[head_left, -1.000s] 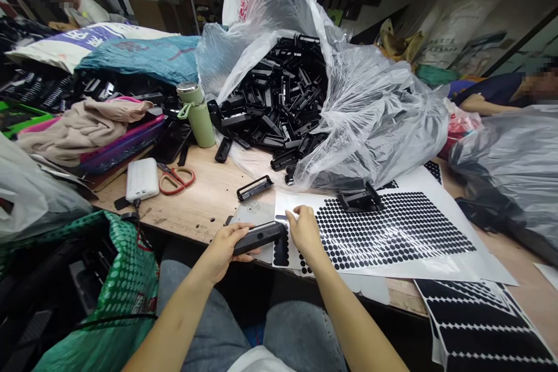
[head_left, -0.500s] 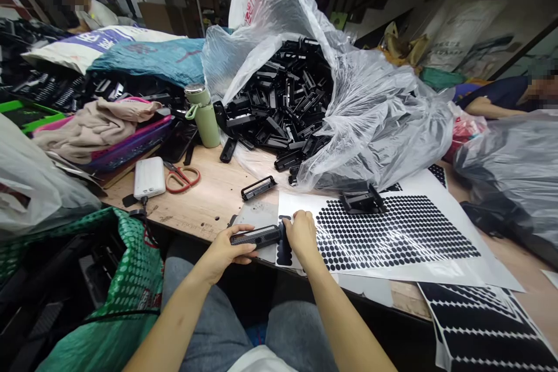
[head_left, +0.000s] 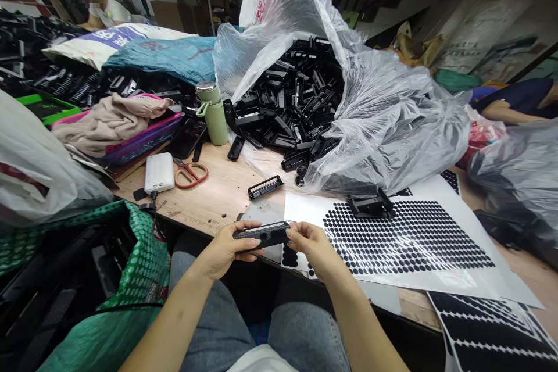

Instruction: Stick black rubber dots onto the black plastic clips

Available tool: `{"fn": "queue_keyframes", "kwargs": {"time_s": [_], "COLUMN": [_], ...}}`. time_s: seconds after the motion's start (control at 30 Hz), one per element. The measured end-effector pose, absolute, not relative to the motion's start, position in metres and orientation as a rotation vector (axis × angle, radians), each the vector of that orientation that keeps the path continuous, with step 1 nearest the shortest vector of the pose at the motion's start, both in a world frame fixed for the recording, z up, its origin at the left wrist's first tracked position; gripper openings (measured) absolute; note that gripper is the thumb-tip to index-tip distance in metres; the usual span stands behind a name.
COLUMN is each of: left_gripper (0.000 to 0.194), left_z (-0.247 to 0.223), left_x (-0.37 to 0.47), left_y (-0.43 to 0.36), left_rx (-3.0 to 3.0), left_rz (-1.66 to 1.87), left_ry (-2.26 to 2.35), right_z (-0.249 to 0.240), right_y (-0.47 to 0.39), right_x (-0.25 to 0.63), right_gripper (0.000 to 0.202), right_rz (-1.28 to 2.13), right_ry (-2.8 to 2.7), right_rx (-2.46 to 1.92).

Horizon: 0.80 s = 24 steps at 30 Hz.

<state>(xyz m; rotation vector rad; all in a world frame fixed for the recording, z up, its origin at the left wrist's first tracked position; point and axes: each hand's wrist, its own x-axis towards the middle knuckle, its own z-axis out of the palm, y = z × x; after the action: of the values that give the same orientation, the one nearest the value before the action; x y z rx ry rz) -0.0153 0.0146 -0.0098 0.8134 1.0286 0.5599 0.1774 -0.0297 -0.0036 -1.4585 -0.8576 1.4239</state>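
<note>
A long black plastic part (head_left: 271,235) with a textured face is held level above the table's front edge. My left hand (head_left: 223,249) wraps its left end, thumb across the front and fingers behind. At the right end, my right hand (head_left: 313,247) is closed, with thumb and fingertips pinched on the part's tip; whether a small sticker is between them is hidden. Just below the right hand lies a narrow strip of black round stickers (head_left: 289,256). To its right spreads a white sheet of black dot stickers (head_left: 405,238), with another black part (head_left: 370,204) on it.
A clear plastic bag (head_left: 392,122) spills many black parts (head_left: 296,99). One loose part (head_left: 265,187) lies nearer me. Left are red-handled scissors (head_left: 192,175), a white power bank (head_left: 159,172) and a green bottle (head_left: 215,119). A green bag (head_left: 143,244) stands at lower left.
My right hand has left the sticker strip and come to the right end of the black part. The part stays in my left hand. The whole view has shifted slightly.
</note>
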Motion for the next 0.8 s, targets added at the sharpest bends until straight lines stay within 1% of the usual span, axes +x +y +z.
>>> {"fn": "queue_keyframes", "kwargs": {"time_s": [0.2, 0.8], "left_gripper": [0.053, 0.054], "left_z": [-0.005, -0.003], "left_x": [-0.014, -0.008], "left_y": [0.011, 0.005], "left_rx": [0.854, 0.857], "left_rz": [0.547, 0.542], "left_ry": [1.033, 1.064], "right_z": [-0.002, -0.017], "right_y": [-0.035, -0.043], "right_x": [0.176, 0.175], "right_gripper": [0.032, 0.026], "right_rz": [1.444, 1.361], "right_ry": [-0.831, -0.795], "right_rx": [-1.422, -1.417]}}
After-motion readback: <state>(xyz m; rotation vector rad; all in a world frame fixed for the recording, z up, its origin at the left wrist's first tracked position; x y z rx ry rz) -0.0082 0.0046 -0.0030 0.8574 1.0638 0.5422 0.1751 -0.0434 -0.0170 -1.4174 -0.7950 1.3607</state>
